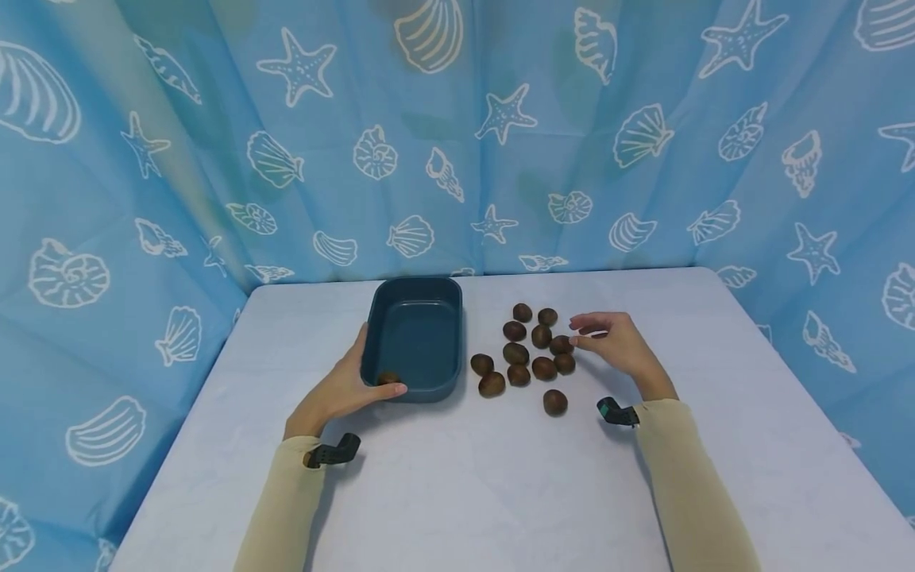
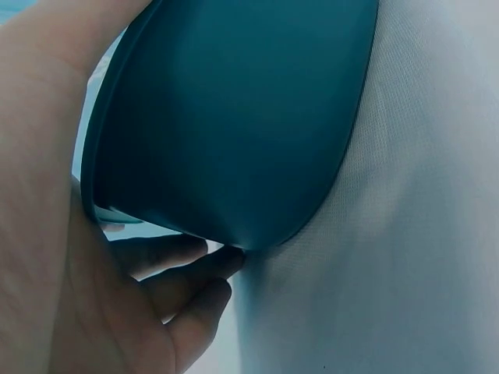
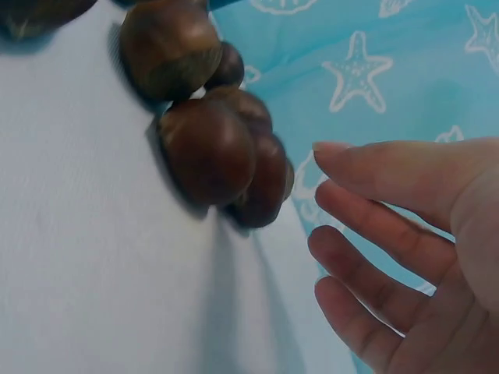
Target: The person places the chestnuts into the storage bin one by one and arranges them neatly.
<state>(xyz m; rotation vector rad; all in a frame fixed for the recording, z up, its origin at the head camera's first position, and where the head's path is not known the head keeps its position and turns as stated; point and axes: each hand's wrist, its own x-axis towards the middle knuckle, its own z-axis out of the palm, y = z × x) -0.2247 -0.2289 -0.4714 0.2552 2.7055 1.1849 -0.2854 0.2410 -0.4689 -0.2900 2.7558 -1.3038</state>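
Observation:
A dark teal rectangular dish [image 1: 415,342] stands at the back left of the table, one chestnut [image 1: 388,378] inside at its near left corner. My left hand [image 1: 350,385] grips that corner, thumb along the near rim and fingers round the left side; the left wrist view has the dish wall [image 2: 234,117] close up. To the right of the dish several brown chestnuts [image 1: 515,353] lie in a loose group. At the group's right edge hovers my right hand [image 1: 613,342], fingers parted and holding nothing. The right wrist view shows the nearest chestnuts [image 3: 207,152] apart from those fingertips [image 3: 331,156].
One chestnut [image 1: 555,402] lies a little nearer than the others. White cloth covers the table [image 1: 465,485]. Behind it and at both sides hangs a blue curtain [image 1: 529,214] with white shells and starfish. Each wrist wears a small black camera [image 1: 341,450].

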